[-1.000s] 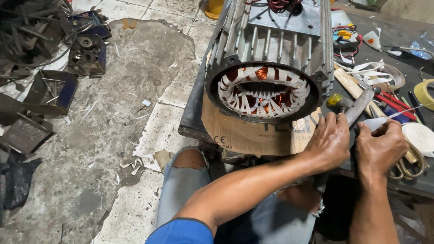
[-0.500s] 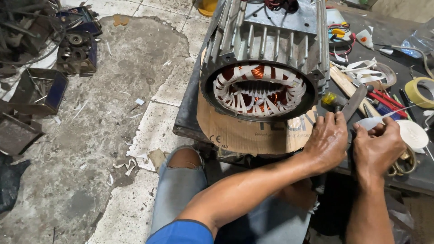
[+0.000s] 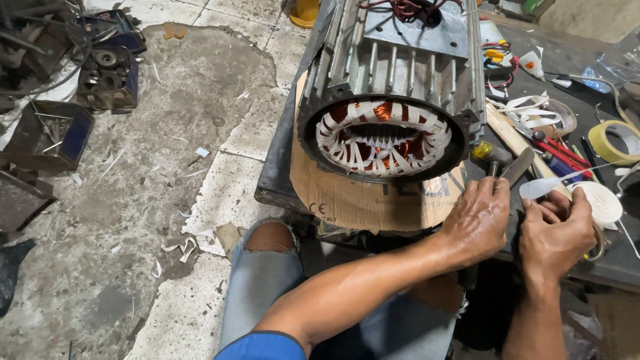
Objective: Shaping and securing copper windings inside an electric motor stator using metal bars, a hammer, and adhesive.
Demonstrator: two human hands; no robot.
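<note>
A finned grey motor housing lies on cardboard on the bench. Its open end shows copper windings laced with white tape. My left hand is closed just below the housing's right rim, around the dark handle of a small tool with a yellow-and-black head. My right hand sits right beside it, fingers pinched on a white strip. A flat grey blade sticks up between the two hands; which hand holds it is hidden.
The dark bench carries a white tape roll, a yellow tape roll, red-handled tools and a wooden stick. Scrap motor parts and metal boxes litter the concrete floor at left. My knee in torn jeans is below.
The view has tilted slightly, so the housing sits a little lower in frame. Both hands stay together at the housing's right rim, with only small finger movements on the strip.
</note>
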